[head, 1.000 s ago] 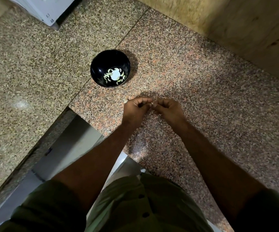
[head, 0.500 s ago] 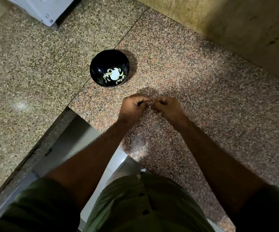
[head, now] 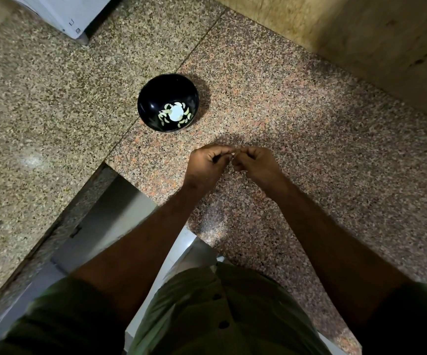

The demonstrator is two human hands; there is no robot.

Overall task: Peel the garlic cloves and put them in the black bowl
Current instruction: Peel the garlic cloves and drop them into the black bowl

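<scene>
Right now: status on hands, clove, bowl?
Left hand and right hand both pinching one garlic clove above the granite counter. Black bowl holds peeled cloves. Path to bowl unobstructed.

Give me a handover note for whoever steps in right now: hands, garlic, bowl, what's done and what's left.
Left hand and right hand meet over the granite counter, fingers curled, pinching a small pale garlic clove between them; it is mostly hidden, so how far it is peeled cannot be told.
Black bowl stands on the counter, ahead and left of the hands, apart from them.
Done: a ring of peeled cloves lies in the bowl bottom.
Left: finish peeling this clove and drop it in the bowl. No other unpeeled garlic is in view.
</scene>
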